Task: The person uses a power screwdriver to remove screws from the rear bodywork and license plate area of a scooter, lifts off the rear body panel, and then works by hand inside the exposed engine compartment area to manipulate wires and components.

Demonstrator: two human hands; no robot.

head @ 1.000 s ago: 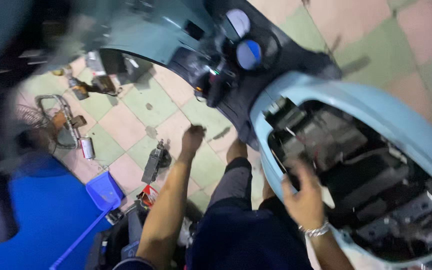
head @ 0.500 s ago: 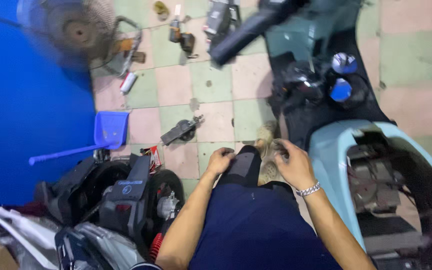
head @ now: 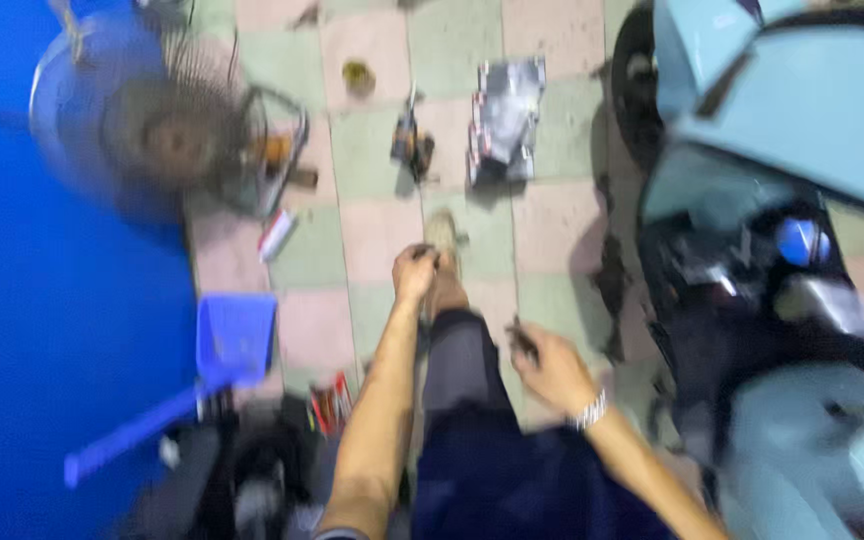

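Quick count, blurry as it is: two hands, the left hand (head: 414, 272) near center and the right hand (head: 550, 368) at about 5 o'clock from it, one wristwatch (head: 589, 410) on the right. One light-blue scooter (head: 802, 110) from 1 to 4 o'clock. One floor fan (head: 167, 135) at 10 o'clock. One blue dustpan (head: 235, 335) at 8 o'clock. Up at 12 o'clock: one crumpled silver packet (head: 505, 120), one small dark tool (head: 412, 143), one round tin (head: 357, 75). One white tube (head: 277, 235) below the fan.

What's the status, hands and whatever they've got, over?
Left hand closed at the raised knee, contents blurred. Right hand pinching a small dark object, too blurred to name. Scooter close on the right, hands not touching it.
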